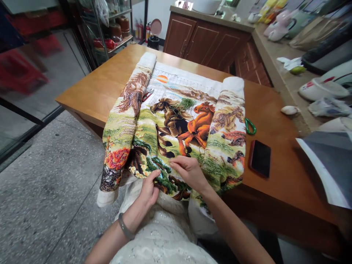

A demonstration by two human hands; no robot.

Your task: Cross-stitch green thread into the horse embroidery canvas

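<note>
**A:** what are the hands doing here?

**B:** Both are on the embroidery cloth [176, 124], which lies across the wooden table [275, 183] with its near edge hanging onto the lap. The left hand [150, 190] grips that near edge, thumb on top, fingers tucked underneath. The right hand [188, 170] rests on the stitched trees with fingers pinched close together; can't tell if there's a needle in them.

**A:** anything crowding it?

**B:** Both sides of the cloth are rolled up. Red scissors [147, 95] lie on the cloth by the left roll, green-handled ones [250, 126] poke out beside the right roll, and a dark phone [260, 158] sits just past those.
</note>
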